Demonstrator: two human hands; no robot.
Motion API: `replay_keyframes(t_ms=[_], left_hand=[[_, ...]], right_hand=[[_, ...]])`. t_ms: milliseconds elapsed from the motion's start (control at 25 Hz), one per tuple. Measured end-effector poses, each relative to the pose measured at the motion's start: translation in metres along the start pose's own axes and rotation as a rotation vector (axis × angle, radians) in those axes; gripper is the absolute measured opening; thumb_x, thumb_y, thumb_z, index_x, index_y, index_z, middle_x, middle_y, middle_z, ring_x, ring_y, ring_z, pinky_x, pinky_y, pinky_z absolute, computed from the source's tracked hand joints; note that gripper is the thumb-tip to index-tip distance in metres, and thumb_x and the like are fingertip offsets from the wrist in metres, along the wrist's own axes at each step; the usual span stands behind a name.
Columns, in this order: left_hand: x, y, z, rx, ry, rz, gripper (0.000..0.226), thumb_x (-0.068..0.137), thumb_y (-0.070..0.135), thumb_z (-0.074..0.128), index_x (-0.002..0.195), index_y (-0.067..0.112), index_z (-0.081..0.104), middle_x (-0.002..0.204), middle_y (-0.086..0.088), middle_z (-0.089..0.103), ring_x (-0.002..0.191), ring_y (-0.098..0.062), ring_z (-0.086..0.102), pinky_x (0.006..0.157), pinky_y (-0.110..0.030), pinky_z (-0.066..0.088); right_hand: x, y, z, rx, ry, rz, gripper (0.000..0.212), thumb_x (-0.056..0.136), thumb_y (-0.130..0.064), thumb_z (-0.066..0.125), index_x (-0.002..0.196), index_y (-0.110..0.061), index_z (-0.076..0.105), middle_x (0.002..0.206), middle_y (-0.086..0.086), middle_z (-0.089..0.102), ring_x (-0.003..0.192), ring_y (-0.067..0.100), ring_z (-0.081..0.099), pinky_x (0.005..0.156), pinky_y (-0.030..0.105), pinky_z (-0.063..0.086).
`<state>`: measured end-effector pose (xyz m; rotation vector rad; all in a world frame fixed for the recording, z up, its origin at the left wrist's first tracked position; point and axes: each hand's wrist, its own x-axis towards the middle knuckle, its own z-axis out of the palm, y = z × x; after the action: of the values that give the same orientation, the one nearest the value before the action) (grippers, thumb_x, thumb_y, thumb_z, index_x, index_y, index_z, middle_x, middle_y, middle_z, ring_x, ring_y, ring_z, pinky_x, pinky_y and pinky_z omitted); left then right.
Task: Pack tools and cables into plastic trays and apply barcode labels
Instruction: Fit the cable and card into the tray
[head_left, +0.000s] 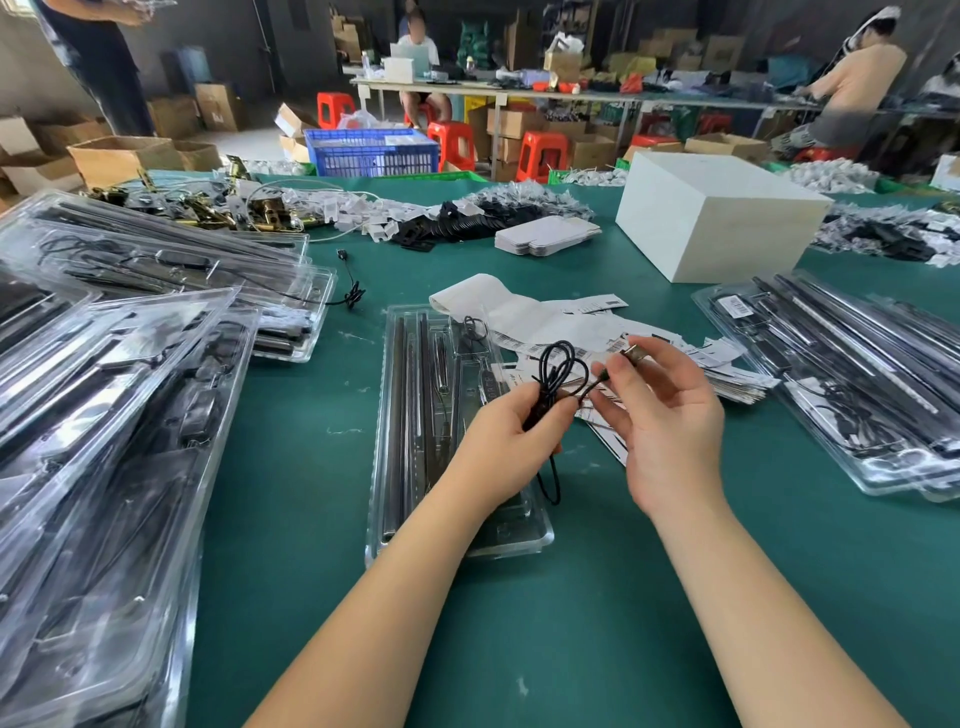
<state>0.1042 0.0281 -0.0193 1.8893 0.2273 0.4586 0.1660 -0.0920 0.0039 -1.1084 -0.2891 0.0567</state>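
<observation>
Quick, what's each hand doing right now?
Left hand: grips the coiled black cable.
Right hand: pinches the cable's metal plug.

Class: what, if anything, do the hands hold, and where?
Left hand grips the coiled black cable at its bundled middle; right hand pinches its plug end.
</observation>
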Motion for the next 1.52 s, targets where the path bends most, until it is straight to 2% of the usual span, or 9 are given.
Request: replay_keyframes(t_ms=[160, 320, 520, 680, 800, 920, 1160, 1320, 1520], left_hand=[[0.000, -0.002, -0.002, 0.032, 0.018, 0.010, 0.029, 0.091, 0.035, 0.061, 0.078, 0.008, 0.060, 0.058, 0.007, 0.043, 0.055, -0.010, 0.039, 0.055, -0.028, 0.033], [-0.001, -0.002, 0.000, 0.157, 0.002, 0.055, 0.036, 0.087, 0.038, 0.062, 0.067, 0.010, 0.052, 0.055, 0.007, 0.041, 0.053, -0.011, 0.038, 0.054, -0.030, 0.032], [-0.001, -0.003, 0.001, 0.124, -0.030, 0.024, 0.029, 0.083, 0.041, 0.062, 0.083, 0.012, 0.065, 0.062, -0.002, 0.056, 0.056, -0.011, 0.045, 0.058, -0.033, 0.043], [-0.002, -0.001, 0.002, 0.102, -0.037, 0.027, 0.031, 0.080, 0.045, 0.057, 0.074, 0.014, 0.057, 0.058, 0.005, 0.048, 0.055, -0.014, 0.041, 0.056, -0.031, 0.037], [-0.002, 0.000, 0.002, 0.067, -0.057, -0.009, 0.029, 0.088, 0.045, 0.054, 0.084, 0.018, 0.062, 0.074, 0.007, 0.067, 0.072, -0.018, 0.059, 0.073, -0.037, 0.049], [0.001, 0.000, -0.001, -0.058, 0.013, -0.034, 0.025, 0.097, 0.034, 0.051, 0.077, 0.018, 0.056, 0.070, 0.010, 0.063, 0.071, -0.015, 0.058, 0.080, -0.041, 0.049], [0.004, -0.001, -0.003, -0.226, 0.102, -0.049, 0.023, 0.098, 0.027, 0.051, 0.077, 0.018, 0.053, 0.062, 0.009, 0.055, 0.061, -0.008, 0.050, 0.069, -0.034, 0.044], [0.005, -0.004, -0.002, -0.189, 0.065, -0.059, 0.021, 0.097, 0.031, 0.051, 0.080, 0.020, 0.055, 0.063, 0.016, 0.056, 0.063, -0.006, 0.051, 0.070, -0.033, 0.047], [0.003, -0.002, -0.001, -0.084, 0.066, -0.046, 0.025, 0.096, 0.039, 0.049, 0.077, 0.025, 0.054, 0.069, 0.017, 0.060, 0.066, -0.004, 0.056, 0.067, -0.025, 0.048]], right_hand=[[-0.003, -0.002, 0.001, -0.025, 0.042, -0.083, 0.024, 0.084, -0.003, 0.069, 0.086, -0.027, 0.069, 0.080, -0.004, 0.072, 0.080, 0.021, 0.066, 0.070, 0.028, 0.057], [-0.004, -0.005, 0.002, -0.022, 0.066, -0.100, 0.024, 0.085, -0.005, 0.071, 0.087, -0.029, 0.068, 0.084, -0.001, 0.073, 0.073, 0.020, 0.069, 0.067, 0.029, 0.057], [-0.004, -0.003, 0.003, 0.059, 0.016, -0.062, 0.021, 0.087, -0.005, 0.068, 0.090, -0.024, 0.060, 0.091, 0.007, 0.071, 0.080, 0.026, 0.071, 0.071, 0.034, 0.057], [-0.004, 0.001, 0.005, 0.074, -0.023, -0.023, 0.018, 0.087, -0.007, 0.066, 0.093, -0.021, 0.056, 0.095, 0.009, 0.069, 0.076, 0.023, 0.068, 0.066, 0.032, 0.056], [-0.004, 0.003, 0.006, 0.126, -0.040, -0.010, 0.020, 0.081, -0.012, 0.070, 0.091, -0.018, 0.054, 0.090, 0.002, 0.070, 0.083, 0.021, 0.069, 0.070, 0.030, 0.056], [-0.004, 0.006, 0.004, 0.047, -0.058, -0.008, 0.020, 0.078, -0.012, 0.074, 0.083, -0.023, 0.059, 0.081, -0.006, 0.070, 0.086, 0.019, 0.068, 0.074, 0.026, 0.055], [-0.015, 0.026, 0.008, -0.395, -0.124, -0.020, 0.018, 0.092, -0.016, 0.063, 0.090, -0.032, 0.070, 0.087, -0.011, 0.075, 0.089, 0.006, 0.070, 0.084, 0.034, 0.054], [-0.018, 0.027, 0.012, -0.405, -0.120, -0.038, 0.029, 0.092, -0.014, 0.064, 0.091, -0.043, 0.070, 0.095, -0.023, 0.072, 0.094, -0.002, 0.067, 0.090, 0.030, 0.053], [-0.019, 0.022, 0.013, -0.301, -0.186, 0.053, 0.024, 0.096, -0.015, 0.057, 0.092, -0.035, 0.071, 0.090, -0.020, 0.073, 0.086, -0.005, 0.067, 0.076, 0.016, 0.054]])
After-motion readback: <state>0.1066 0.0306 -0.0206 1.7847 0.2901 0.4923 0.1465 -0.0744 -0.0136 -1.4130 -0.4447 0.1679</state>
